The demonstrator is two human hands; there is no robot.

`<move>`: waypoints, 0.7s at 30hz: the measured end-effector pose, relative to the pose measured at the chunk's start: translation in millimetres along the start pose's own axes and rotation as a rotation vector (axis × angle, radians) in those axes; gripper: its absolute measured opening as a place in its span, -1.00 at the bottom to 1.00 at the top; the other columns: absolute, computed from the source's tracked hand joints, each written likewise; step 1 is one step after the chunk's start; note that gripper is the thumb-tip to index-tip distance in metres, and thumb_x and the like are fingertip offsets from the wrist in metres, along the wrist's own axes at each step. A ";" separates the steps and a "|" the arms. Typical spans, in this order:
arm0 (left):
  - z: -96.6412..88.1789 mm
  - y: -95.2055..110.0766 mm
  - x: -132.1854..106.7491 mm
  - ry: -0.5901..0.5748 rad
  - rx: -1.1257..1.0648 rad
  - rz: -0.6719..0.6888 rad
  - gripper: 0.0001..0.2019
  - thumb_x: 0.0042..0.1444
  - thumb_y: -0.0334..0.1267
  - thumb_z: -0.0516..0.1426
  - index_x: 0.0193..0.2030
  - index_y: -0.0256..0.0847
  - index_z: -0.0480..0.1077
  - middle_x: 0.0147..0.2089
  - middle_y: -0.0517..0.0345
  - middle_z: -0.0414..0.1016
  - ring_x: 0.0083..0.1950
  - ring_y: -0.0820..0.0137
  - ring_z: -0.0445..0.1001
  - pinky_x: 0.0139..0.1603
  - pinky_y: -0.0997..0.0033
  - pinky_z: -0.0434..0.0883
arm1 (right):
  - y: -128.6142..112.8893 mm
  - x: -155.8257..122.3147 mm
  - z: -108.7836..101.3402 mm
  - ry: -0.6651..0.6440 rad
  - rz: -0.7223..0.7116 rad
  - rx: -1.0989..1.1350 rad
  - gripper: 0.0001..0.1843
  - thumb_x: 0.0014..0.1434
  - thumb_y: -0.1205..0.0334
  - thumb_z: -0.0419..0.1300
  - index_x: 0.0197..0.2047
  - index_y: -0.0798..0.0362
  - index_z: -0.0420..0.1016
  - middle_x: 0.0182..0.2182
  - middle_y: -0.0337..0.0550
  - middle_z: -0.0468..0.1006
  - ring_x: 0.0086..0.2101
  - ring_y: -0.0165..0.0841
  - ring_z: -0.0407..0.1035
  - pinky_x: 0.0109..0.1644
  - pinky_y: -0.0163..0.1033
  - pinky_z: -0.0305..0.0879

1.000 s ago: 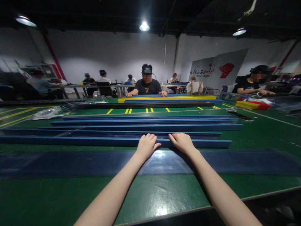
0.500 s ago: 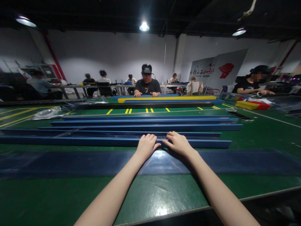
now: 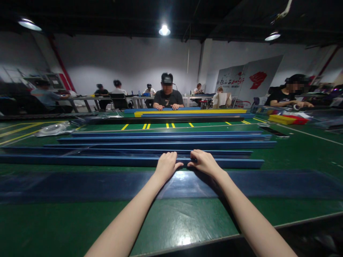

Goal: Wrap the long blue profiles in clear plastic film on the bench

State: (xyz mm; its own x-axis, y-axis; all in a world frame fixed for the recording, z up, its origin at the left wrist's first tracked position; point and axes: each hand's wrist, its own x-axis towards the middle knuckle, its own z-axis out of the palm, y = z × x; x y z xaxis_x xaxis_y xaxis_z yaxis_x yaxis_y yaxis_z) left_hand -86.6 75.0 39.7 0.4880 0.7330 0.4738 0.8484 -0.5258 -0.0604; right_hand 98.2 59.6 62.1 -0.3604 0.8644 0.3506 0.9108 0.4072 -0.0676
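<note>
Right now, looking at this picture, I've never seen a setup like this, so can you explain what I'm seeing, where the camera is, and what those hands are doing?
There is no machine here. The camera sits on a person's head and looks forward and down, so the two bare arms coming in from the bottom are that person's own.

The left hand and right hand lie side by side on the nearest blue rail, with the fingers draped over its top. I cannot tell whether they grip it or only press on it.

The rail lies on a green table. A flat dark blue strip lies in front of it and more blue rails behind it. Across the table, another person has their hands by blue rails and a yellow rail.
</note>
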 end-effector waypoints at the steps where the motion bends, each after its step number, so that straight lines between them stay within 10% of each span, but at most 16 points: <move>1: -0.2 0.2 0.2 0.000 -0.007 -0.007 -0.68 0.06 0.00 0.06 -0.27 -0.27 0.27 -0.32 0.06 0.42 -0.24 0.29 0.37 -0.25 0.35 0.21 | 0.0 0.2 0.1 0.001 0.005 0.000 -0.81 -0.01 0.13 0.23 -0.37 0.04 0.35 -0.39 -0.24 0.41 -0.34 -0.41 0.28 -0.39 -0.35 -0.02; 21: -1.9 -0.4 -2.0 0.042 0.001 -0.008 -0.66 0.06 0.04 0.05 -0.28 -0.23 0.30 -0.27 0.04 0.42 -0.19 0.25 0.33 -0.23 0.30 0.17 | 9.1 -3.9 -10.5 0.026 0.062 -0.063 -0.65 0.00 -0.10 0.15 -0.46 0.05 0.34 -0.47 -0.23 0.44 -0.43 -0.41 0.28 -0.45 -0.35 -0.07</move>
State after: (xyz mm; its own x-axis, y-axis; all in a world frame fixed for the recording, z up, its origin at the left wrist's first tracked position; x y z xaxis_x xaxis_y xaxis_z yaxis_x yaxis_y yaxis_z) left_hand -88.3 73.0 40.4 0.4720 0.7184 0.5109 0.8526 -0.5193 -0.0576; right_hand 110.0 56.8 69.9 -0.2982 0.8792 0.3717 0.9424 0.3329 -0.0313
